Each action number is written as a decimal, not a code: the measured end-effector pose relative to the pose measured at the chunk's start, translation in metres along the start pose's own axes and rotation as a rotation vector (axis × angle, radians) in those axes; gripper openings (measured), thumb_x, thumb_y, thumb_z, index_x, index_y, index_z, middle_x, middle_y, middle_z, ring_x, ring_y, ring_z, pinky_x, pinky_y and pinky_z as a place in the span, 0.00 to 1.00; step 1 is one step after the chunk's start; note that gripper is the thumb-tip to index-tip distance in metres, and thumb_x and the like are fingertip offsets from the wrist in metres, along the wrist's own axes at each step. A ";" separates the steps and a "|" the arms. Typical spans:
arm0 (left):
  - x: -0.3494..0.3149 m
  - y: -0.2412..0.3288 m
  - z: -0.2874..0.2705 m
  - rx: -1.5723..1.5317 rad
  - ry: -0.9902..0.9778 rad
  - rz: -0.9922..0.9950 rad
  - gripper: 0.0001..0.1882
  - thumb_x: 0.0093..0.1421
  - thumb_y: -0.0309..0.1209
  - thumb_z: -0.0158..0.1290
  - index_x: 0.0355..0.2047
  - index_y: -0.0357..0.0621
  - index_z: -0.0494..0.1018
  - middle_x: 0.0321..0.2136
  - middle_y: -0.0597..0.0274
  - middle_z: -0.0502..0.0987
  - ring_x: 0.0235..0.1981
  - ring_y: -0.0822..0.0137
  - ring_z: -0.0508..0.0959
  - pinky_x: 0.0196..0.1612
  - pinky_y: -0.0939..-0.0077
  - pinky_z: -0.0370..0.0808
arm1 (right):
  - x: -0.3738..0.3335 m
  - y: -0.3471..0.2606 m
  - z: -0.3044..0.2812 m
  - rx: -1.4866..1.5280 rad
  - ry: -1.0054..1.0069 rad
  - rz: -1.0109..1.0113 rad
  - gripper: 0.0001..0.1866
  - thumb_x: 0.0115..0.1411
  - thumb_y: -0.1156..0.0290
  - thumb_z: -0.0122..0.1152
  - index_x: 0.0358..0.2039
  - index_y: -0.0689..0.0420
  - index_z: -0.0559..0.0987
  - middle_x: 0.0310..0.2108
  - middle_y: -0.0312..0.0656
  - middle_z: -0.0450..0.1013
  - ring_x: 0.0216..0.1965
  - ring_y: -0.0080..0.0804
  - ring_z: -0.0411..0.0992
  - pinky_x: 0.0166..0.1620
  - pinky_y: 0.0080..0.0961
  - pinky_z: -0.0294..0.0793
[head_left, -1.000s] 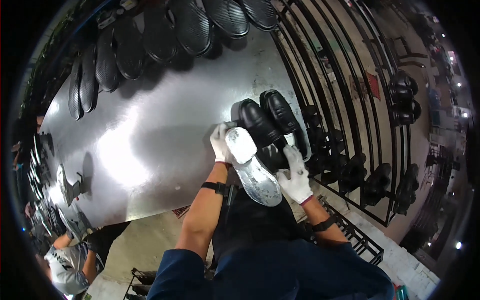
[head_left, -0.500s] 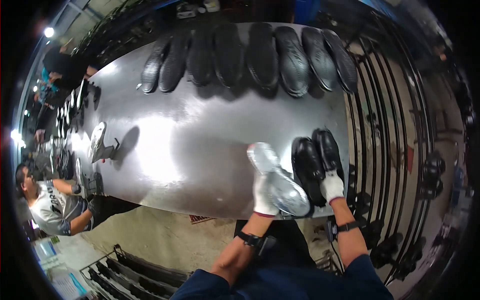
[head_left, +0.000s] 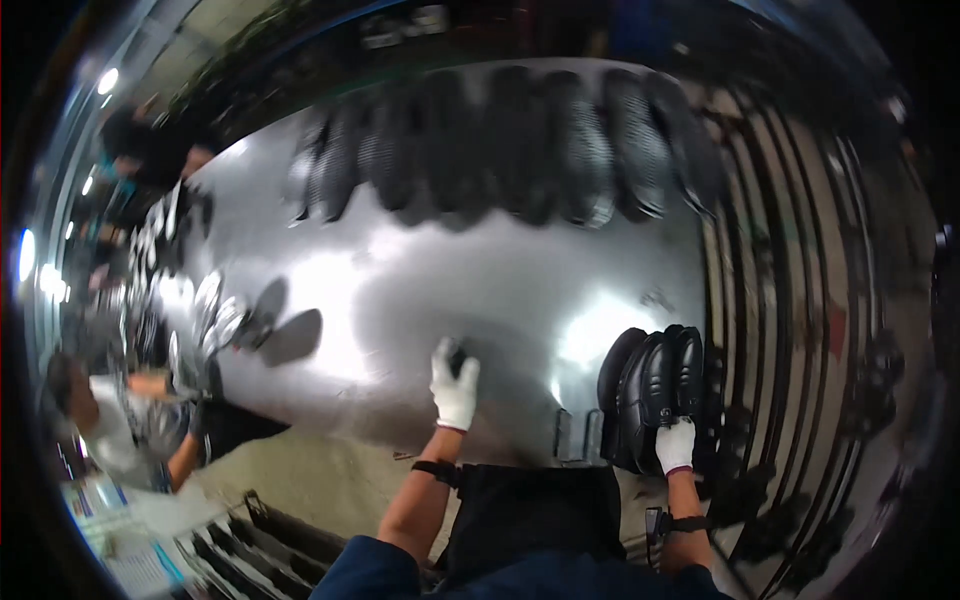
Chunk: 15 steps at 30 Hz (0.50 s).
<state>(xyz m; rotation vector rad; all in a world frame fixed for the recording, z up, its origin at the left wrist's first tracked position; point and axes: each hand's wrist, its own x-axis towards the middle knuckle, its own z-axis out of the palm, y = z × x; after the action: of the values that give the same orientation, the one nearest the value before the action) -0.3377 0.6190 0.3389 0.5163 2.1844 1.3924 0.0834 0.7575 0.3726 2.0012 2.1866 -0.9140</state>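
My left hand (head_left: 455,390) in a white knit glove is held over the metal table (head_left: 400,400); thumb and fingers are apart and I see nothing held. A small dark patch shows between the fingers. My right hand (head_left: 676,444), also gloved, has its fingers closed at the opening of a black leather shoe (head_left: 688,365) at the table's right edge. Close beside it stand another black shoe (head_left: 655,380) and further dark shoes (head_left: 622,365). Toward the table's left side lie silver shoe lasts, one (head_left: 207,295) next to another (head_left: 230,322).
A row of black shoe soles (head_left: 450,150) lines the far side. A metal bracket (head_left: 577,437) sits at the near edge. Dark rails (head_left: 790,250) run along the right. A co-worker (head_left: 130,420) stands at the left; a rack (head_left: 250,560) is lower left.
The silver last has left my left hand; a second one now lies at the table's left. My left hand has moved left. More black shoes are grouped at my right hand.
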 end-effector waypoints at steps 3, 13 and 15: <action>-0.043 0.021 0.068 0.633 -0.349 0.500 0.38 0.58 0.38 0.68 0.65 0.38 0.68 0.66 0.45 0.68 0.70 0.42 0.64 0.73 0.42 0.57 | -0.072 0.143 0.026 -0.314 -0.012 -0.045 0.13 0.53 0.77 0.56 0.36 0.62 0.85 0.35 0.58 0.80 0.42 0.59 0.77 0.50 0.53 0.74; -0.061 0.024 0.131 0.736 -0.415 0.944 0.30 0.71 0.48 0.52 0.66 0.41 0.70 0.66 0.42 0.69 0.69 0.37 0.64 0.73 0.38 0.55 | 0.006 0.264 0.116 0.573 -0.185 0.502 0.24 0.66 0.56 0.62 0.53 0.63 0.82 0.48 0.60 0.81 0.53 0.57 0.79 0.54 0.45 0.76; -0.067 0.015 0.135 0.647 -0.496 0.873 0.31 0.74 0.49 0.48 0.67 0.37 0.68 0.68 0.38 0.65 0.71 0.35 0.61 0.73 0.39 0.56 | 0.075 0.294 0.155 0.280 0.024 0.581 0.26 0.66 0.51 0.60 0.50 0.63 0.83 0.48 0.61 0.81 0.52 0.62 0.78 0.55 0.48 0.76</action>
<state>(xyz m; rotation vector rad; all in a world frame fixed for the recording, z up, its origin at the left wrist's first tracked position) -0.2038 0.6855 0.3180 1.9841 1.9895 0.6868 0.2868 0.7550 0.0998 2.5646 1.3891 -1.1360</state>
